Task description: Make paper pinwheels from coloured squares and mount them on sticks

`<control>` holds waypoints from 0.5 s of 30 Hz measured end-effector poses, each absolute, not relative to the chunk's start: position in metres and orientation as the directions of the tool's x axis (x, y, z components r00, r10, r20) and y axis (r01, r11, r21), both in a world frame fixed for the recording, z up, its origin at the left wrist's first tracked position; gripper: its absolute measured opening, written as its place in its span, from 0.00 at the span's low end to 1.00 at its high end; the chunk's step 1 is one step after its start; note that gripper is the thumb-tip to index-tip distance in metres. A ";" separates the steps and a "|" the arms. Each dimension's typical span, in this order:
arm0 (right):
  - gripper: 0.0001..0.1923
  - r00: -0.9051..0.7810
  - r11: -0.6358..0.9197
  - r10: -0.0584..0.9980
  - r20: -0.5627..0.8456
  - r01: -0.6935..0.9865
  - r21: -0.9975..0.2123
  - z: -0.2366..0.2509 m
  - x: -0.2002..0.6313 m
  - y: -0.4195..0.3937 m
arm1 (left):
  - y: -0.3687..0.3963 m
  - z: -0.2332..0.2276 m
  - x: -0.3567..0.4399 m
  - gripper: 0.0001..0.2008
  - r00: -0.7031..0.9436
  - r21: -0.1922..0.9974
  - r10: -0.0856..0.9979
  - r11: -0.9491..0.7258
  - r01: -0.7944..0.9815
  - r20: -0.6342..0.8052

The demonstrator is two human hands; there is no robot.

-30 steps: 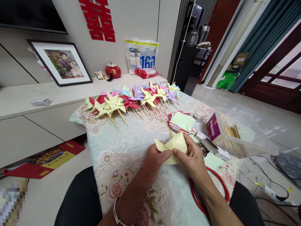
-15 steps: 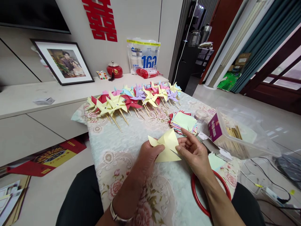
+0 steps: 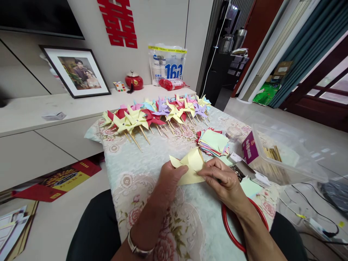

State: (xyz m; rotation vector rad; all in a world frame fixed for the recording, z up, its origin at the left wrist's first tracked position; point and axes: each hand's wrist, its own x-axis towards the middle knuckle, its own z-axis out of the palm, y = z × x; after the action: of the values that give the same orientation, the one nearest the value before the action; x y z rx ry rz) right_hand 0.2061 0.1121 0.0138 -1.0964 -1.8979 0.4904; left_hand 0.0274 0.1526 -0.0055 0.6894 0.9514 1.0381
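Yellow paper (image 3: 190,166), partly folded, held just above the flower-patterned surface (image 3: 152,156), between both hands. Left hand (image 3: 170,177) closed on its left part, thumb on top and fingers beneath, one pointed corner sticking out to the left past the thumb. Right hand (image 3: 224,179) closed on the paper's right edge, fingers curled narrow over it; right fingertips (image 3: 205,172) touching the sheet's lower right, though how much paper lies under them cannot be told from this angle. Thin wooden stick (image 3: 201,156) just behind the paper, near the right hand. Bracelet (image 3: 137,246) on the left wrist.

Beyond the hands, a stack of coloured paper squares (image 3: 214,142), near the paper but apart from it. Farther back, a row of finished pinwheels (image 3: 156,114) on wooden sticks, lying across the far end of the surface. To the right, a clear plastic box (image 3: 288,156) with sticks inside, a purple carton (image 3: 248,148) against it, and a small clear jar (image 3: 233,133) just behind the stack. Red ring (image 3: 231,228) lying under the right forearm.
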 end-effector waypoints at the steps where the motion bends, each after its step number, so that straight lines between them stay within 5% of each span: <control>1: 0.11 -0.249 0.531 0.844 0.474 0.504 -0.681 0.014 0.206 0.112 | 0.153 -0.005 0.028 0.12 0.191 0.850 0.931 0.362 -0.383 -0.311; 15: 0.06 -0.272 0.446 0.895 0.354 0.531 -0.720 0.018 0.202 0.110 | 0.149 0.004 0.031 0.07 0.214 0.924 0.932 0.332 -0.188 -0.292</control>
State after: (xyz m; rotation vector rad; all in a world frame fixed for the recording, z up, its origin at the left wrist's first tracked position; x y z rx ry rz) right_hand 0.2017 0.1105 0.0185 -1.1968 -1.9424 0.6114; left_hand 0.0308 0.1494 0.0040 0.8982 1.0521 0.9432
